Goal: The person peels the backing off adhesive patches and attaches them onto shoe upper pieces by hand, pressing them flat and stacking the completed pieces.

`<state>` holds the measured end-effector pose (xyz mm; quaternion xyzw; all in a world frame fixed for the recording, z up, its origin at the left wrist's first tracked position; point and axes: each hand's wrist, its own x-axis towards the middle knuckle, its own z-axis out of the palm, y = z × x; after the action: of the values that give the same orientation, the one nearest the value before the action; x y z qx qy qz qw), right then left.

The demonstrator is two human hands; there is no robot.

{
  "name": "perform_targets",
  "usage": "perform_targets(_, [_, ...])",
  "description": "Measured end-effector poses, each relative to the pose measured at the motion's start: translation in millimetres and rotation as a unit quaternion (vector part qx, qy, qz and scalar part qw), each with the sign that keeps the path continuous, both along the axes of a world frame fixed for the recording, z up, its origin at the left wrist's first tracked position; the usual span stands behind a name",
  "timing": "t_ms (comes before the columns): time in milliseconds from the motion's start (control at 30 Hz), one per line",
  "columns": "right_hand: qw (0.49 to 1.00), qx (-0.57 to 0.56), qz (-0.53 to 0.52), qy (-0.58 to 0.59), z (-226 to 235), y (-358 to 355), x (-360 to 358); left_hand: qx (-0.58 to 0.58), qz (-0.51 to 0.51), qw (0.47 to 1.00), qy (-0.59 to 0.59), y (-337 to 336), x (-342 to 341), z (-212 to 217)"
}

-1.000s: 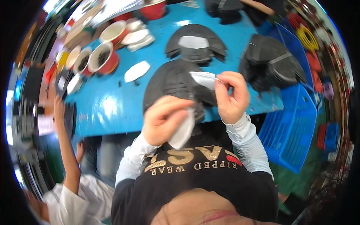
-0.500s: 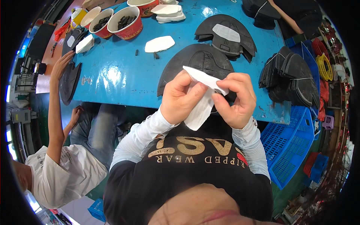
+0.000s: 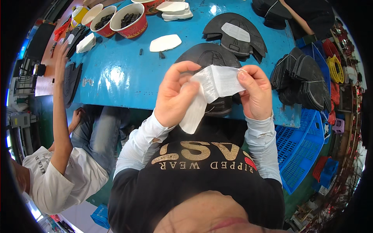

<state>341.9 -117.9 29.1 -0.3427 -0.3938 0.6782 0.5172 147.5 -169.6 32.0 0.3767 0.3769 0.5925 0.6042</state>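
Note:
In front of my chest, both hands hold a thin white sheet [image 3: 229,81], its right part opaque and its left part shiny. My left hand [image 3: 175,97] pinches its left side, and another white strip [image 3: 193,116] hangs below those fingers. Whether strip and sheet are joined is hidden by the fingers. My right hand [image 3: 257,93] pinches the right end between thumb and fingers. Behind the sheet lies a black curved rubber-like piece [image 3: 210,54], partly covered by my hands. Further back, a similar black piece [image 3: 252,35] bears a white patch [image 3: 236,32].
On the blue table [image 3: 116,87] lie a loose white patch [image 3: 165,43] and stacked white patches [image 3: 176,15]. Red-and-white tubs [image 3: 132,31] hold small black pieces. Tied black stacks [image 3: 305,79] stand right, above a blue crate [image 3: 297,155]. A co-worker's arm [image 3: 59,108] reaches in at left.
My hands have moved apart, and the sheet between them has opened out flat with its shiny part showing. The co-worker's hand at left has risen off the black pieces.

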Motion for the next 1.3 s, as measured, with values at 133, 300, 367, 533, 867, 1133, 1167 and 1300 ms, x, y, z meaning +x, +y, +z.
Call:
perform_targets(133, [0.998, -0.025, -0.021, 0.054, -5.1, 1.3, -0.8, 0.147, 0.056, 0.967, 0.200, -0.8, -14.6, -5.5])
perform_targets(300, [0.985, 0.129, -0.108, -0.046, 7.2, -2.0, 6.6, 0.147, 0.065, 0.890, 0.427, -8.6, -49.2, 6.4])
perform_targets(367, [0.961, 0.223, -0.111, -0.123, 11.7, -3.9, 3.2, 0.151, 0.046, 0.911, 0.381, -13.4, -36.3, 10.8])
perform_targets(533, [0.958, 0.254, -0.026, -0.127, 17.7, -11.1, -13.9, 0.217, 0.033, 0.895, 0.389, -16.5, -20.7, 47.2])
perform_targets(867, [0.964, 0.163, 0.101, -0.183, 27.0, -21.1, -10.6, 0.211, 0.012, 0.849, 0.484, -4.3, -11.3, 37.4])
perform_targets(1133, [0.883, 0.310, 0.032, -0.352, 37.3, -21.5, -13.4, 0.417, 0.105, 0.626, 0.650, 0.0, -9.6, 28.8])
perform_targets(1167, [0.857, 0.341, 0.033, -0.386, 38.2, -22.3, -13.2, 0.418, 0.104, 0.626, 0.650, 0.4, -8.9, 28.8])
perform_targets(1300, [0.873, 0.322, 0.045, -0.362, 35.8, -23.3, -11.8, 0.392, 0.092, 0.710, 0.578, 4.0, -6.1, 22.5])
